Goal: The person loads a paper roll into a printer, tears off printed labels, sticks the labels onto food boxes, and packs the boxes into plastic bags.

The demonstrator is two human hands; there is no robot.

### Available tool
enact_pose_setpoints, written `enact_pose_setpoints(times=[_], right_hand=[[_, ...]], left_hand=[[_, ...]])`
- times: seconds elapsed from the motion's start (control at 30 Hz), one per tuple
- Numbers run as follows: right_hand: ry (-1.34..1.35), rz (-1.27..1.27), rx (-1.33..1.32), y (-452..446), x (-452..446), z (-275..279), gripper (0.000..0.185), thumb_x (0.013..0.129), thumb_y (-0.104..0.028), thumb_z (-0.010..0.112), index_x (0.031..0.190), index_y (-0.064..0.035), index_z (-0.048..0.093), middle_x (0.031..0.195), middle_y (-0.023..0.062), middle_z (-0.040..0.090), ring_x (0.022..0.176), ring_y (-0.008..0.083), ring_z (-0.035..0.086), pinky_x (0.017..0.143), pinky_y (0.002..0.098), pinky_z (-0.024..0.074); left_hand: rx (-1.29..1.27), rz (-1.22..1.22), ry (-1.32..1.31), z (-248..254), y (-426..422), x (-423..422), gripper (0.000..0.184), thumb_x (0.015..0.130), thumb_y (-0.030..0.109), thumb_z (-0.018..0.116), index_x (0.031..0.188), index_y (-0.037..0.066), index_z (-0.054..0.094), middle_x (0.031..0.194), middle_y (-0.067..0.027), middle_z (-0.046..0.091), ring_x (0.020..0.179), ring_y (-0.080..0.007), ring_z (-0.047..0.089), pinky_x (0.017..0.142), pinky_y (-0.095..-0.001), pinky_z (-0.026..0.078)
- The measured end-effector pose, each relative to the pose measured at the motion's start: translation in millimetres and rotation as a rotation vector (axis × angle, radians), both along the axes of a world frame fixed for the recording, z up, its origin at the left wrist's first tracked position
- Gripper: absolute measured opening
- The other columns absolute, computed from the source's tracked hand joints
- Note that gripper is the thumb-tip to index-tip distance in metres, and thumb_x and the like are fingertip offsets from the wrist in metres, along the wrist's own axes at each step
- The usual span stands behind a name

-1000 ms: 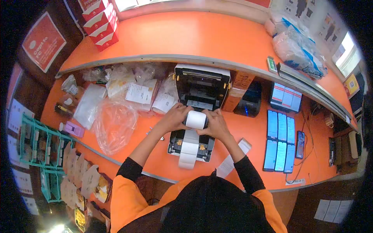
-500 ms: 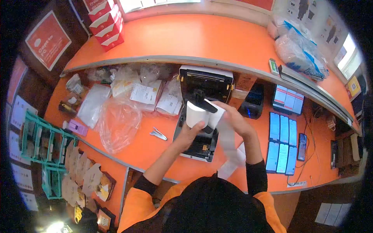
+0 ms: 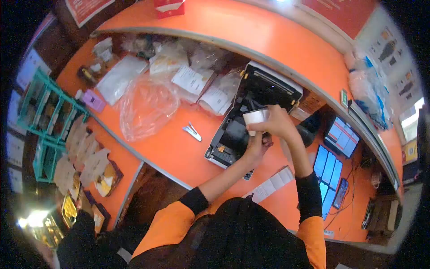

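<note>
Here, my right hand (image 3: 281, 122) curls firmly around a white paper roll (image 3: 255, 117) over the open printer (image 3: 235, 129); my left hand (image 3: 257, 150), just below, has a grip I cannot tell

- Passable over the orange counter (image 3: 179, 150) between plastic bag (image 3: 145, 110) and printer (image 3: 233, 132), save for a small hand tool (image 3: 193, 132) lying there.
- Blocked beyond by the printer's raised lid (image 3: 271, 89).
- Crowded on the right by rows of phones (image 3: 328, 167).

Here we have the white paper roll (image 3: 254, 118), partly covered, over the open black printer (image 3: 234, 131), lid (image 3: 274, 84) standing raised!
</note>
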State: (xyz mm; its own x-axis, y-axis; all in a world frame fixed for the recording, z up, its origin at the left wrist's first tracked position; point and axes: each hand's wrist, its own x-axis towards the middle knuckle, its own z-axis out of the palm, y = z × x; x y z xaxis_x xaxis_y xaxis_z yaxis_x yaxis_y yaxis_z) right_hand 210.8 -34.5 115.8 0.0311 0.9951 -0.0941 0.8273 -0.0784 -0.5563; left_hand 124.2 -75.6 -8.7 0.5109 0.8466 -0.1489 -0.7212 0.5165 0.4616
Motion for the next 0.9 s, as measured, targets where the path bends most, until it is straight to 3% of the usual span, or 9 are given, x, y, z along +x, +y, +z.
enact_pose_setpoints(times=[0.1,0.23,0.27,0.3,0.33,0.43,0.67,0.77,0.9], right_hand=[[-0.121,0.033,-0.056,14.6,-4.0,-1.1,0.07,0.049,-0.048,0.086,0.089,0.0075,0.071,0.083,0.0242,0.071,0.079,0.0328,0.072,0.073,0.0408,0.0558],[-0.232,0.125,-0.149,30.3,-14.7,-3.9,0.066,0.048,-0.047,0.083,0.089,0.0036,0.073,0.08,0.0221,0.071,0.075,0.0341,0.072,0.069,0.0405,0.0562],[-0.303,0.169,-0.209,35.8,-17.9,-4.8,0.071,0.047,-0.05,0.082,0.096,0.0011,0.073,0.085,0.0225,0.072,0.078,0.0349,0.072,0.072,0.0401,0.0569],[-0.305,0.171,-0.215,35.1,-22.1,-5.8,0.071,0.047,-0.05,0.082,0.096,0.0011,0.073,0.085,0.0225,0.072,0.078,0.0349,0.072,0.072,0.0401,0.0569],[-0.309,0.199,-0.186,34.6,-25.8,-6.9,0.074,0.046,-0.051,0.082,0.099,-0.0004,0.073,0.089,0.023,0.072,0.08,0.0357,0.071,0.074,0.0409,0.0569],[-0.36,0.245,-0.133,37.0,-33.0,-13.7,0.078,0.045,-0.051,0.081,0.105,-0.0031,0.073,0.095,0.0235,0.071,0.085,0.0372,0.071,0.079,0.0425,0.0566],[-0.472,0.298,-0.13,36.2,-33.8,-23.3,0.077,0.044,-0.051,0.081,0.106,-0.0059,0.073,0.095,0.0218,0.071,0.09,0.0385,0.07,0.082,0.0452,0.0558],[-0.491,0.298,-0.13,31.5,-28.0,-29.8,0.072,0.044,-0.05,0.081,0.101,-0.0049,0.074,0.094,0.0224,0.071,0.089,0.0384,0.07,0.081,0.0449,0.0561],[-0.518,0.267,-0.074,26.4,-37.7,-21.7,0.069,0.046,-0.047,0.08,0.099,-0.0037,0.074,0.093,0.023,0.071,0.088,0.0385,0.07,0.081,0.0447,0.0565]], left_hand=[[-0.024,-0.044,-0.162,-11.8,8.7,10.9,0.043,0.095,0.062,0.048,0.095,0.019,0.05,0.073,0.0066,0.037,0.071,-0.0108,0.04,0.078,-0.0343,0.038],[-0.292,-0.072,-0.28,3.0,5.9,-3.1,0.017,0.088,0.029,0.06,0.088,0.013,0.055,0.083,0.0007,0.055,0.083,-0.017,0.052,0.084,-0.0338,0.04],[-0.295,-0.07,-0.282,1.4,6.6,-6.8,0.017,0.088,0.029,0.06,0.088,0.013,0.055,0.083,0.0007,0.055,0.083,-0.017,0.052,0.084,-0.0338,0.04],[-0.29,-0.099,-0.402,-2.4,7.8,-9.6,0.013,0.079,0.021,0.059,0.086,0.01,0.057,0.088,-0.0023,0.058,0.087,-0.0196,0.054,0.085,-0.0347,0.041],[-0.282,-0.127,-0.522,-6.3,9.7,-11.3,0.016,0.07,0.013,0.058,0.085,0.008,0.058,0.092,-0.0052,0.061,0.091,-0.0221,0.057,0.086,-0.0355,0.043],[-0.318,-0.073,-0.632,-19.1,17.8,-10.2,0.029,0.062,0.01,0.056,0.09,0.004,0.061,0.096,-0.0079,0.063,0.092,-0.025,0.058,0.087,-0.0365,0.044],[-0.327,-0.028,-0.683,-30.9,11.0,-1.0,0.037,0.063,0.011,0.055,0.099,0.005,0.064,0.104,-0.0106,0.065,0.1,-0.0269,0.057,0.093,-0.0384,0.044],[-0.483,-0.047,-0.636,-27.1,4.7,0.3,0.037,0.066,0.012,0.056,0.102,0.007,0.064,0.109,-0.01,0.064,0.107,-0.0269,0.056,0.097,-0.0416,0.042],[-0.333,-0.134,-0.66,-45.8,7.4,0.0,0.035,0.075,0.012,0.058,0.11,0.008,0.061,0.114,-0.0087,0.062,0.114,-0.0271,0.054,0.101,-0.0448,0.04]])
